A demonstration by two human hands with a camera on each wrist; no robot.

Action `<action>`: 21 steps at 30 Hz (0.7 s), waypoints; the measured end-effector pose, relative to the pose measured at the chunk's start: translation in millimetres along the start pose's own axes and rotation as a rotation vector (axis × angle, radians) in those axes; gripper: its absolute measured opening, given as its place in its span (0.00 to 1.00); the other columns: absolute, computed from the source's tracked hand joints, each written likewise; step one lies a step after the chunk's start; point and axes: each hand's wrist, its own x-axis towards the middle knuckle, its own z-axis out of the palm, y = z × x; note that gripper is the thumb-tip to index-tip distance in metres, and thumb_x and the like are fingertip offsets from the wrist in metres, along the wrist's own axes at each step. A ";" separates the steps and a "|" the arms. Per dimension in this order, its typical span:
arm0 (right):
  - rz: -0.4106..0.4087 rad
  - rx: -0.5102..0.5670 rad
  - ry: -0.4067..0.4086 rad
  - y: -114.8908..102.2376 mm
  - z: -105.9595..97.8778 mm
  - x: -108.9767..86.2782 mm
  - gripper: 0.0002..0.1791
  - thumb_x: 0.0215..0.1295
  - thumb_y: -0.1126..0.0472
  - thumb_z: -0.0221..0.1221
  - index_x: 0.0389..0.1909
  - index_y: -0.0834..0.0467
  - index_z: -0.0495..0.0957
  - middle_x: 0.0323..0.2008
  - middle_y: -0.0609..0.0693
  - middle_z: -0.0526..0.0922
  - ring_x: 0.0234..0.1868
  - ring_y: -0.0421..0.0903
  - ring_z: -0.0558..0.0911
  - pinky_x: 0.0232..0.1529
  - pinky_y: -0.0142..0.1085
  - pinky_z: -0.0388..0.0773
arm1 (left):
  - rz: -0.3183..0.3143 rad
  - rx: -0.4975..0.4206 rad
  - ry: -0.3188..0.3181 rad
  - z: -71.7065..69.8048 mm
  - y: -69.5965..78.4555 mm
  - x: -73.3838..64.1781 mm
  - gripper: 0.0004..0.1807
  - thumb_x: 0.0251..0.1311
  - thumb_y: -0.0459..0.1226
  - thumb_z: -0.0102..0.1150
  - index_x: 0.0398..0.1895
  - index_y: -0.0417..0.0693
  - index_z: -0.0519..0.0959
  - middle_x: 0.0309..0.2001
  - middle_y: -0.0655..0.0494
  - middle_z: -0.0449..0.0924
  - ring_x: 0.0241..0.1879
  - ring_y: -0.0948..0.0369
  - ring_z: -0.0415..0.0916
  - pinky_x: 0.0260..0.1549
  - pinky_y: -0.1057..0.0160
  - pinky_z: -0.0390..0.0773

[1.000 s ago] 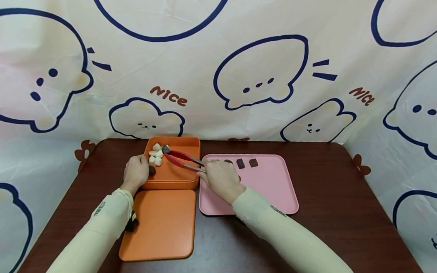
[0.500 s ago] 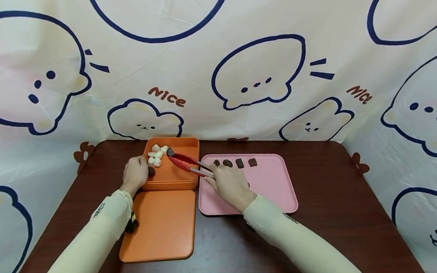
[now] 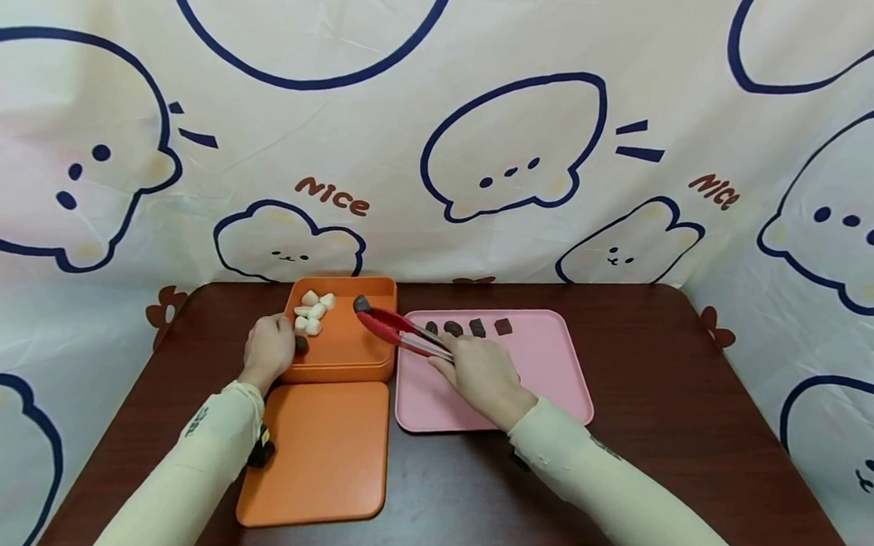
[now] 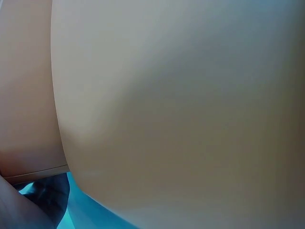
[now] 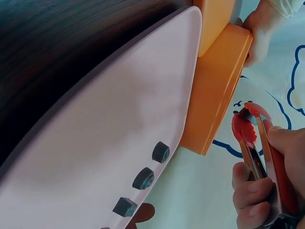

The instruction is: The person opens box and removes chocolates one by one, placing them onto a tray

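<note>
My right hand point(image 3: 485, 378) grips metal tongs with red tips point(image 3: 387, 327). A dark chocolate piece point(image 3: 362, 303) is pinched between the tips, over the right part of the orange box point(image 3: 346, 334). In the right wrist view, the same tongs point(image 5: 245, 129) are raised in my curled fingers. At the box's left wall, my left hand point(image 3: 269, 348) holds the rim, its thumb side by a dark piece point(image 3: 301, 346) inside. Several white marshmallow-like pieces point(image 3: 314, 310) lie in the box's left part. On the pink tray point(image 3: 551, 380), several dark chocolates point(image 3: 477, 328) line the far edge.
An orange lid point(image 3: 320, 458) lies flat on the dark wooden table point(image 3: 445, 507) in front of the box. The tray stands just right of the box. Behind the table hangs a white cartoon-print cloth point(image 3: 398, 179).
My right hand has drawn right and slightly down, taking the tongs and the dark piece away from the white pieces. My left hand stays at the box rim.
</note>
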 end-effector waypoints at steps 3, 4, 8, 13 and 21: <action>0.008 0.008 0.001 4.3 -0.7 -3.1 0.20 0.69 0.42 0.61 0.50 0.52 0.83 0.26 0.49 0.83 0.25 0.47 0.80 0.24 0.46 0.79 | -0.001 0.000 -0.004 0.8 -1.6 0.2 0.25 0.79 0.46 0.22 0.31 0.45 0.69 0.33 0.45 0.68 0.36 0.50 0.69 0.37 0.56 0.64; 0.009 0.012 0.002 5.7 -1.1 -4.4 0.20 0.68 0.42 0.62 0.49 0.52 0.83 0.25 0.49 0.83 0.24 0.46 0.80 0.24 0.46 0.78 | 0.001 -0.001 -0.005 1.0 -2.0 0.3 0.25 0.79 0.46 0.22 0.30 0.45 0.69 0.33 0.45 0.68 0.37 0.50 0.69 0.37 0.56 0.65; 0.014 0.033 0.011 12.4 -1.0 -10.4 0.18 0.68 0.43 0.62 0.45 0.53 0.83 0.25 0.49 0.83 0.25 0.47 0.79 0.26 0.47 0.79 | 0.002 -0.005 -0.005 1.6 -3.0 0.5 0.25 0.79 0.46 0.22 0.30 0.45 0.68 0.33 0.45 0.68 0.37 0.50 0.68 0.37 0.56 0.64; 0.032 0.051 0.016 21.7 -1.0 -18.4 0.18 0.68 0.43 0.62 0.49 0.51 0.83 0.30 0.49 0.86 0.28 0.47 0.82 0.32 0.48 0.81 | 0.006 -0.011 -0.005 1.2 -2.1 0.0 0.25 0.79 0.45 0.22 0.30 0.45 0.68 0.31 0.46 0.66 0.35 0.50 0.68 0.36 0.56 0.64; 0.069 0.091 -0.019 34.4 -7.5 -28.0 0.19 0.69 0.44 0.62 0.53 0.50 0.84 0.33 0.47 0.87 0.29 0.44 0.80 0.34 0.45 0.80 | 0.019 -0.011 0.007 0.6 -0.9 -0.8 0.27 0.79 0.45 0.23 0.36 0.42 0.74 0.38 0.43 0.73 0.41 0.49 0.72 0.40 0.55 0.67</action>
